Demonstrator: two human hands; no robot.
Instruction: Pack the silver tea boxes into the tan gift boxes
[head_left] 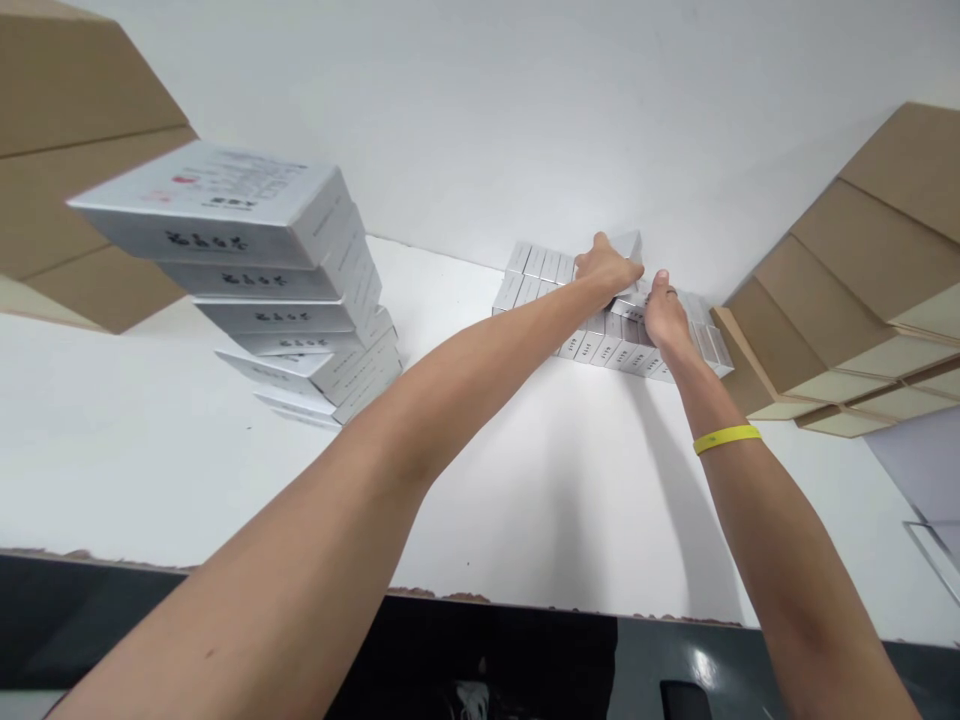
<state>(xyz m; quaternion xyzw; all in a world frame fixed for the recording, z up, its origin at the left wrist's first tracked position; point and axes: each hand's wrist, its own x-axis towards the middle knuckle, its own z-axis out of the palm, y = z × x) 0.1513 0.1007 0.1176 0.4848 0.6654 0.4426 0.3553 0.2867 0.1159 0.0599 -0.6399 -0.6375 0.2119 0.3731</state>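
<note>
Small white boxes with dark printed characters stand side by side in a row (592, 345) at the back of the white table, against the wall. My left hand (606, 268) reaches over this row, its fingers closed on a tilted white box (628, 243) that it partly hides. My right hand (666, 315), with a ring on one finger and a yellow band on the wrist, is just to the right. Its thumb points up, and its curled fingers grip a white box (630, 308) lying on top of the row. Its fingertips are partly hidden.
To the left rises an uneven, leaning stack of larger white boxes (232, 235) with the same kind of print. Brown cartons (67, 90) stand at the far left, and more brown cartons (847, 270) are piled at the right. The table's front edge (465, 597) is chipped.
</note>
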